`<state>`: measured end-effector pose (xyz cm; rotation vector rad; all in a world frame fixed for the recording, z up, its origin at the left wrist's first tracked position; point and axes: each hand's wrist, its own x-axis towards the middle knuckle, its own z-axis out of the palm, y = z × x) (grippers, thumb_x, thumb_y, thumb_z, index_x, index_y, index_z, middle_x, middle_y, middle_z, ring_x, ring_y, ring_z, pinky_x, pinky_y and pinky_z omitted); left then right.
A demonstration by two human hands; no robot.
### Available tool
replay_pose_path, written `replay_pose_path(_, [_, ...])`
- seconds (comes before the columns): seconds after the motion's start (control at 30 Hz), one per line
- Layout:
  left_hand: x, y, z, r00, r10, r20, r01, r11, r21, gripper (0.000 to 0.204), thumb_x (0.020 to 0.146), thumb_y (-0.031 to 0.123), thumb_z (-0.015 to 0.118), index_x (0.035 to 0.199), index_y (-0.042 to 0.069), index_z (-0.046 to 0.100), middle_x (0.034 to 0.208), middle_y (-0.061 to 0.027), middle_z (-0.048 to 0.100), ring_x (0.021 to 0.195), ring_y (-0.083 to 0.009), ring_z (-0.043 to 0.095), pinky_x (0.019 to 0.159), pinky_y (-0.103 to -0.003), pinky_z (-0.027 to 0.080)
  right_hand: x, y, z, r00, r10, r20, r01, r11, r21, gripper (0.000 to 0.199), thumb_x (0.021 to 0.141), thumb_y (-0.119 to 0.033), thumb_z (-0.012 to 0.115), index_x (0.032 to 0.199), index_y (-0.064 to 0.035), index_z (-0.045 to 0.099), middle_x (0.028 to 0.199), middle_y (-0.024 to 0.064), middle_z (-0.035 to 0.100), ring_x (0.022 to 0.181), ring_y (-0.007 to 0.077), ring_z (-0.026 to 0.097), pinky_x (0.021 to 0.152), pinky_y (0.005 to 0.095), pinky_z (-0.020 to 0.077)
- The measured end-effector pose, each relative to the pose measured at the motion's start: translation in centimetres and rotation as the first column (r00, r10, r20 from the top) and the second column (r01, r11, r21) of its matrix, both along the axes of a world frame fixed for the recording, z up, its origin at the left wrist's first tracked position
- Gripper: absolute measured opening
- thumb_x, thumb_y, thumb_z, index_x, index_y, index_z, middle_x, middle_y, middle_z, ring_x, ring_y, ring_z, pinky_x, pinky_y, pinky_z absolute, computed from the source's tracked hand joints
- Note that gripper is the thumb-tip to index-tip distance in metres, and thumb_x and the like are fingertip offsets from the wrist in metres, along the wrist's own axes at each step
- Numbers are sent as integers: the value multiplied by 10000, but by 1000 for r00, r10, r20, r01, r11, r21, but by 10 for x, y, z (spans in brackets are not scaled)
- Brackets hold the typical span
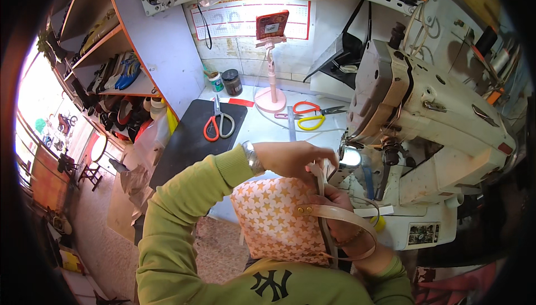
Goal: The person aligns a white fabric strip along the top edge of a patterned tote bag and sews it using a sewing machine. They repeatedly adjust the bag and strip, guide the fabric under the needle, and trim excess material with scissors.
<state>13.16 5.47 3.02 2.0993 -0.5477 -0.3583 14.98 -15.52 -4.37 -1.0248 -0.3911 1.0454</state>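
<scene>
At the sewing machine (430, 120), a star-patterned bag (276, 221) lay at six o'clock of the table (262, 129), its long tan strap (346, 218) looping toward four o'clock and its top edge running up toward the machine's needle area. The left hand (293, 157) pinched the strap's end; the right hand (340, 215) clasped bag and strap from beneath. Two pairs of scissors lay at twelve o'clock: an orange pair (215, 123) and a yellow pair (312, 116). A pink phone stand (272, 90) stood between them.
</scene>
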Motion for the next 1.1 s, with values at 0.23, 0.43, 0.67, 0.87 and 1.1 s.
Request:
replay_pose_path(0.23, [-54, -4, -38, 824, 540, 172, -558, 826, 83, 451, 853, 203, 698, 1218, 31, 498, 993, -143, 631, 934, -253, 622, 825, -345, 495, 4, -2, -15, 998, 14, -57, -8, 995, 96, 211, 885, -75, 612, 1076, 11, 635, 941, 31, 659, 815, 86, 609, 730, 231, 498])
replay_pose_path(0.43, [-90, -42, -36, 687, 593, 420, -648, 761, -13, 336, 815, 127, 697, 1120, 53, 578, 973, -131, 603, 849, -296, 592, 734, -368, 473, -3, -12, -7, 1000, 1, -22, 2, 990, 139, 250, 878, -40, 592, 1118, 24, 627, 1003, 60, 663, 889, 113, 617, 803, 253, 499])
replay_pose_path(0.67, [-101, -80, -33, 416, 708, 571, -771, 608, -191, 213, 766, 10, 704, 955, 44, 613, 818, -81, 544, 665, -216, 536, 585, -311, 436, -17, -1, 4, 997, 1, -72, 15, 976, 216, 299, 883, -63, 596, 1167, 32, 577, 1033, 68, 645, 922, 119, 603, 827, 253, 489])
replay_pose_path(0.87, [-107, -71, -38, 493, 768, 409, -737, 619, -272, 200, 750, 12, 711, 889, 42, 570, 763, -94, 528, 610, -244, 535, 539, -324, 427, -25, 9, 6, 943, -18, -332, 97, 970, 222, 285, 923, -86, 544, 1178, 41, 559, 1033, 76, 638, 916, 125, 609, 813, 249, 497])
replay_pose_path(1.1, [-121, -71, -31, 509, 767, 391, -744, 620, -247, 233, 725, -25, 739, 870, 37, 566, 753, -50, 518, 575, -129, 479, 511, -247, 380, -26, 4, -5, 944, 119, -306, -52, 974, 220, 295, 952, -99, 529, 1214, 37, 540, 1118, 98, 620, 991, 136, 606, 860, 269, 494])
